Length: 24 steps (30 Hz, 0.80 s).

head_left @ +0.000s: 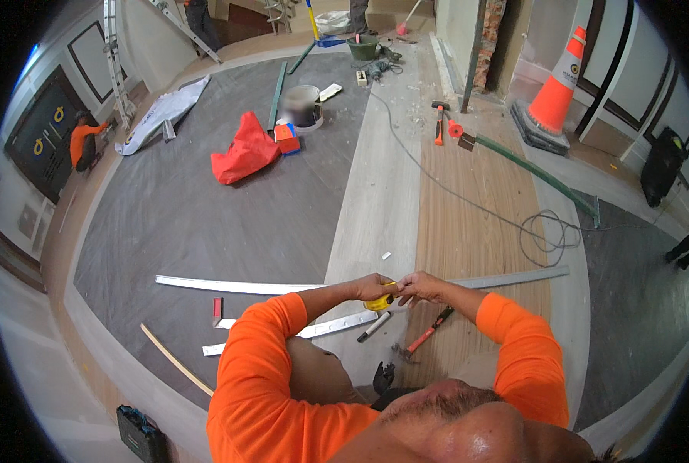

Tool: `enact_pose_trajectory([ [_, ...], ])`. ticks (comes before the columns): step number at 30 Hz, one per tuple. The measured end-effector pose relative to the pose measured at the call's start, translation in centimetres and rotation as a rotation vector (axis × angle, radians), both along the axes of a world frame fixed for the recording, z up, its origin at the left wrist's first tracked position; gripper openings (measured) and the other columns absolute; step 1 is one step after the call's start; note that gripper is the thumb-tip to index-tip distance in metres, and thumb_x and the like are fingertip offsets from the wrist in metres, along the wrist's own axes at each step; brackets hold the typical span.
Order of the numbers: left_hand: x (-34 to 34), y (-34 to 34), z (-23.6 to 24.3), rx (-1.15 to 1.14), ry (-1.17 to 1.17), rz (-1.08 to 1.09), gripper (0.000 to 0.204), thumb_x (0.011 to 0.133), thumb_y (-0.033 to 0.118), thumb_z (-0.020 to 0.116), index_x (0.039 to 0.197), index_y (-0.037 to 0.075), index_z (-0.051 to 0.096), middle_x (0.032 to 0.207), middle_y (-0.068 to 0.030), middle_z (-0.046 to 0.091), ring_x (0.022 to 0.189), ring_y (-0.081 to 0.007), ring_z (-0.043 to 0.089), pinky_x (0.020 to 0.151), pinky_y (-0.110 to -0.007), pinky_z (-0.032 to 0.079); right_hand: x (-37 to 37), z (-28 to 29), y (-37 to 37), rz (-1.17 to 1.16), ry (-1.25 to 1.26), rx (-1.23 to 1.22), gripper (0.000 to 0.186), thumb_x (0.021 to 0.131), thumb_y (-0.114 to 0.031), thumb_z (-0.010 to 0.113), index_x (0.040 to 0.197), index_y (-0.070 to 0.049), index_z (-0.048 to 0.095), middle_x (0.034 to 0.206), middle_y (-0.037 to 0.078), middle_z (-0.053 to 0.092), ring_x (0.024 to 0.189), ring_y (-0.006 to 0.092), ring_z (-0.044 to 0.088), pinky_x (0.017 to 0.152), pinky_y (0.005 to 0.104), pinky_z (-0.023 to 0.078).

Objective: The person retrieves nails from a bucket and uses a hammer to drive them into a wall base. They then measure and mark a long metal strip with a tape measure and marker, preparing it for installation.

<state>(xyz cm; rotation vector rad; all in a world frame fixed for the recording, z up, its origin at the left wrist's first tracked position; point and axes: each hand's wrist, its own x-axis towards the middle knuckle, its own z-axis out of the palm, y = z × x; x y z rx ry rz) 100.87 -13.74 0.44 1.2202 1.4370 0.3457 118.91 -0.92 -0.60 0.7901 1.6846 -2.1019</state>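
In front of my chest, my left hand (373, 288) is wrapped round a yellow tape measure (378, 302). My right hand (423, 288) meets it with fingers pinched beside the tape's case; whatever is between them is too small to make out. Under both hands a long silver metal strip (221, 285) lies across the floor. Closer to my knees are a shorter, wider metal strip (336, 325), a marker pen (373, 327) and a hammer with a red handle (427, 335). A try square with a red handle (218, 310) lies to the left.
Ahead are a red cloth bag (245, 153), a blue-and-orange box (287, 139) and a bucket (302, 104). At right lie a coiled cable (549, 235), a green metal bar (533, 171) and another hammer (439, 123), near an orange cone (556, 89). A person (84, 143) crouches far left.
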Motion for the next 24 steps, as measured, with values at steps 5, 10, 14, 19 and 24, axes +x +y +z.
enact_pose_trajectory([
  [5,-1.8,-0.3,-0.5,-0.079,-0.136,-0.021,0.058,0.094,0.055,0.051,0.115,0.003,0.066,0.109,-0.0081,0.064,0.098,-0.0174,0.055,0.088,-0.035,0.044,-0.4,0.5,0.7,0.070,0.043,0.101,0.024,0.085,-0.014,0.070,0.102,0.001,0.063,0.091,0.011,0.070,0.083,0.0203,0.069,0.063,0.0315,0.056],
  [10,-7.4,-2.8,0.3,-0.146,-0.001,-0.135,0.056,0.094,0.052,0.049,0.121,0.005,0.064,0.121,-0.0100,0.061,0.110,-0.0223,0.053,0.100,-0.036,0.039,1.8,2.2,7.4,-0.219,0.180,0.030,0.022,0.083,-0.015,0.067,0.098,0.002,0.064,0.089,0.013,0.069,0.082,0.0222,0.069,0.068,0.0316,0.056],
  [14,-9.2,-9.6,1.9,-0.142,0.038,-0.105,0.049,0.091,0.044,0.052,0.115,0.003,0.065,0.119,-0.0107,0.062,0.110,-0.0225,0.055,0.103,-0.037,0.039,7.7,4.3,12.8,-0.505,0.247,0.064,0.022,0.085,-0.016,0.066,0.099,0.001,0.064,0.089,0.013,0.068,0.079,0.0221,0.068,0.066,0.0305,0.054],
  [19,-8.4,-21.0,-3.8,-0.356,-0.365,0.290,0.045,0.090,0.042,0.059,0.110,0.002,0.067,0.100,-0.0111,0.068,0.091,-0.0225,0.064,0.085,-0.035,0.052,12.2,2.9,10.0,-0.527,0.062,0.342,0.034,0.085,-0.014,0.071,0.114,-0.003,0.059,0.088,0.008,0.065,0.076,0.0179,0.066,0.063,0.0254,0.052],
  [24,-3.6,-29.4,-5.8,-0.456,-0.415,0.705,0.043,0.091,0.043,0.059,0.106,0.003,0.067,0.096,-0.0100,0.068,0.088,-0.0211,0.063,0.081,-0.035,0.051,13.8,-4.3,1.0,0.070,-0.009,0.987,0.076,0.070,-0.035,0.084,0.132,-0.007,0.051,0.118,0.015,0.059,0.109,0.0297,0.058,0.091,0.0432,0.047],
])
